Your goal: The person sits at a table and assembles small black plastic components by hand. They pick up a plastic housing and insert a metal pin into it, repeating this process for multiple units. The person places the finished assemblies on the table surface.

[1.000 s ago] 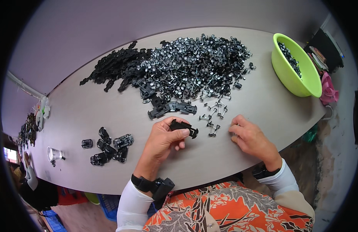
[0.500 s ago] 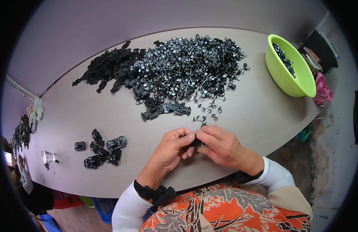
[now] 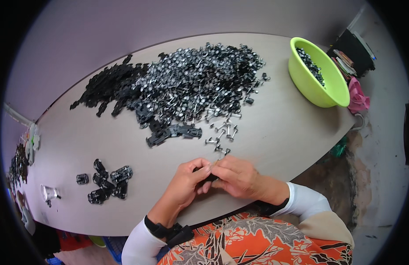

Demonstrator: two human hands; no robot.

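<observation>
My left hand (image 3: 186, 180) pinches a small black plastic chassis (image 3: 210, 177) between thumb and fingers, at the table's near side. My right hand (image 3: 236, 176) is closed against the same piece, its fingertips meeting the left thumb. Whatever else the right fingers grip is hidden behind them. Just beyond the hands lie several loose wheel axles (image 3: 221, 134), metal rods with dark wheels at the ends. A few black chassis pieces (image 3: 174, 132) lie left of these axles, along the front of a large heap of wheel axles (image 3: 200, 79).
A pile of black chassis pieces (image 3: 109, 84) adjoins the heap's left side. Several assembled pieces (image 3: 102, 183) lie at the left, near a clear plastic cup (image 3: 49, 193). A lime-green basin (image 3: 319, 90) holding small dark parts stands at the right edge of the table (image 3: 275, 132).
The view has shifted, so the table's contents appear farther left. Both hands stay together at the black piece, slightly nearer my body; the right fingers have closed in around it.
</observation>
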